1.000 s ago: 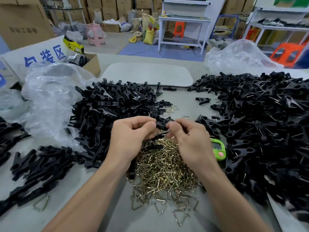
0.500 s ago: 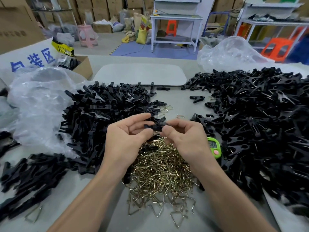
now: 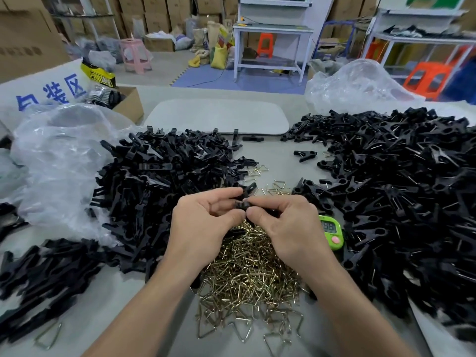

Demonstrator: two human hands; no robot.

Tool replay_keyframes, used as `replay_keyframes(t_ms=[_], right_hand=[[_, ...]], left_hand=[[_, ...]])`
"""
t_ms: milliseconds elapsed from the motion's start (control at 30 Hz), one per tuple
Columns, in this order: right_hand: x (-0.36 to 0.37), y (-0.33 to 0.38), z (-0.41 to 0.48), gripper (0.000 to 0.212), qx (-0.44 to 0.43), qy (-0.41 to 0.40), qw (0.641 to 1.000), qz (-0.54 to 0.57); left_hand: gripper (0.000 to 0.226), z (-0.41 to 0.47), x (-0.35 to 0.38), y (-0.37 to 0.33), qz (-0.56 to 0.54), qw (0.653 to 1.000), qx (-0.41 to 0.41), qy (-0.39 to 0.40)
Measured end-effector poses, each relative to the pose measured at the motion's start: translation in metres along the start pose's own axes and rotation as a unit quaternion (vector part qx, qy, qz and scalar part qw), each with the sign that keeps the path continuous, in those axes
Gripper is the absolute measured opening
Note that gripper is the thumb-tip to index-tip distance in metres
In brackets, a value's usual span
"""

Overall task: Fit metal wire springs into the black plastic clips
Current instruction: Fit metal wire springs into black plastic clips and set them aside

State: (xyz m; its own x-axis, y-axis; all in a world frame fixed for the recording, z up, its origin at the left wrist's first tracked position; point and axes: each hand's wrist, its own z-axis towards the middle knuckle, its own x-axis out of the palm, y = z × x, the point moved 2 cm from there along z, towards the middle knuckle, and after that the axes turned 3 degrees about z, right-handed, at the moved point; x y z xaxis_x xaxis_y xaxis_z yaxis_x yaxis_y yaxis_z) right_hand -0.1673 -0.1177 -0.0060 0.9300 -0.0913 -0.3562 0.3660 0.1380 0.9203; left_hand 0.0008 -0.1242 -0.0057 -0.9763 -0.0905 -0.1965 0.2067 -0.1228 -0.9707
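Observation:
My left hand [image 3: 203, 222] and my right hand [image 3: 286, 225] meet at the table's middle, both pinching one black plastic clip [image 3: 243, 202] between thumbs and fingertips. Whether a spring sits in it is hidden by the fingers. Right below the hands lies a heap of brass-coloured wire springs [image 3: 247, 276]. A pile of black clip parts [image 3: 159, 181] spreads to the left. A larger pile of black clips with wire in them [image 3: 401, 191] fills the right side.
A green digital counter [image 3: 331, 231] lies beside my right wrist. Clear plastic bags sit at the left [image 3: 56, 161] and back right [image 3: 358, 86]. More black parts [image 3: 43, 279] lie front left. A cardboard box [image 3: 126, 104] and a grey board [image 3: 219, 117] stand behind.
Both hands rose slightly off the spring heap and turned the clip between their fingertips; the clip now shows more between the thumbs.

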Motion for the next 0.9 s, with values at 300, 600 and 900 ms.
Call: replay_keyframes(t_ms=[300, 600, 900], right_hand=[[-0.004, 0.0, 0.002, 0.045, -0.037, 0.042, 0.992, -0.113], [-0.006, 0.007, 0.001, 0.056, -0.102, 0.088, 0.976, -0.173], [-0.012, 0.007, 0.002, 0.04, -0.086, 0.102, 0.985, -0.107]], left_hand=[[0.036, 0.0, 0.007, 0.002, 0.026, 0.999, -0.002, 0.034], [0.04, 0.002, 0.002, 0.008, 0.006, 1.0, -0.009, 0.008], [0.034, 0.005, 0.003, 0.01, -0.078, 0.996, -0.033, 0.041]])
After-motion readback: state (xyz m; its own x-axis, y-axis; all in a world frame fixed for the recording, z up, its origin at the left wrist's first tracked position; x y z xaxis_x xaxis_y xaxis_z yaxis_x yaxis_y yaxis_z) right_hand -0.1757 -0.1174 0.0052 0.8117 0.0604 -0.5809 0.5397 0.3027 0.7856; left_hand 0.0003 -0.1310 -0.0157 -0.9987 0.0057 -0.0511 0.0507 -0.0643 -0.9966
